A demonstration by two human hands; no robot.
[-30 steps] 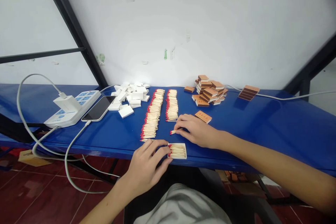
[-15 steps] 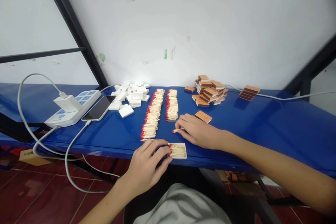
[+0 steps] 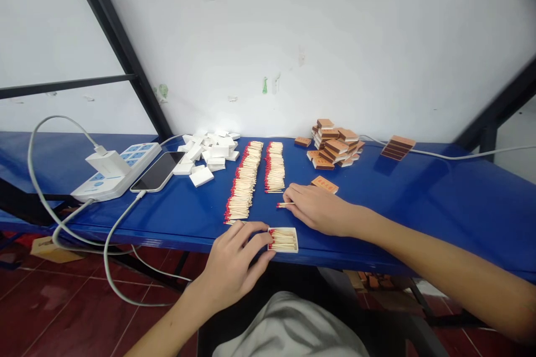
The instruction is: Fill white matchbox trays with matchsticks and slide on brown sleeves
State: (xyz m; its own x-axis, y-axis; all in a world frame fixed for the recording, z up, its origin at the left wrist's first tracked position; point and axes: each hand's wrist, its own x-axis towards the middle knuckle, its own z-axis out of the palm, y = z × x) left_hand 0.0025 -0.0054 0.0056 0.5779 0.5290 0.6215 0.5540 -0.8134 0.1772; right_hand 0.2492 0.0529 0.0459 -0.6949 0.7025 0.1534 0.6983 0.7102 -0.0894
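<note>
My left hand (image 3: 238, 259) grips the left end of a small white matchbox tray (image 3: 297, 241) at the table's front edge. Red-tipped matches (image 3: 283, 239) lie side by side in that tray, heads to the left. Behind and to the right of it, my right hand (image 3: 316, 209) pinches a few matches (image 3: 286, 205), their red heads pointing left; how many is hard to tell. Two long rows of matches lie flat beyond my hands, a longer left row (image 3: 245, 181) and a shorter right row (image 3: 274, 167). An orange matchbox sleeve (image 3: 325, 184) rests just behind my right hand.
White trays (image 3: 211, 150) are heaped at the back left, beside a phone (image 3: 158, 172) and a power strip (image 3: 113, 173) with cables. Brown matchboxes (image 3: 335, 145) are piled at the back right. A striped brown block (image 3: 397, 148) stands farther right, near a cable by the wall.
My right hand has shifted slightly to the right, and the matches in its fingers now lie more level. My left hand and the tray have stayed in place.
</note>
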